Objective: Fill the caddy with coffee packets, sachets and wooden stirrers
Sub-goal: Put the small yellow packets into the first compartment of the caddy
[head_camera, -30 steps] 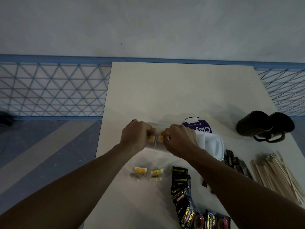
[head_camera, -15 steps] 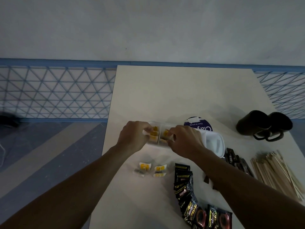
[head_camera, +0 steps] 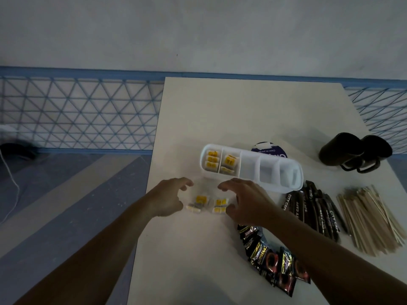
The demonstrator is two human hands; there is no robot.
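A white caddy (head_camera: 269, 188) with several compartments lies across the table. Yellow-labelled sachets (head_camera: 212, 159) fill its two left compartments; the others look empty. Two more yellow sachets (head_camera: 208, 204) lie on the table in front of it. My left hand (head_camera: 169, 199) hovers just left of them, fingers spread and holding nothing. My right hand (head_camera: 244, 202) hovers just right of them, also spread and holding nothing. Dark stick packets (head_camera: 315, 214), black coffee packets (head_camera: 273, 263) and wooden stirrers (head_camera: 372, 219) lie to the right.
Two dark mugs (head_camera: 354, 154) stand at the back right. A round purple-labelled lid (head_camera: 268, 150) shows behind the caddy. The table's left edge (head_camera: 152, 172) runs close to my left hand, with floor and a blue lattice fence beyond.
Both hands have let go of the sachets in the caddy's left compartments and drawn back toward me, now spread over the two loose sachets on the table.
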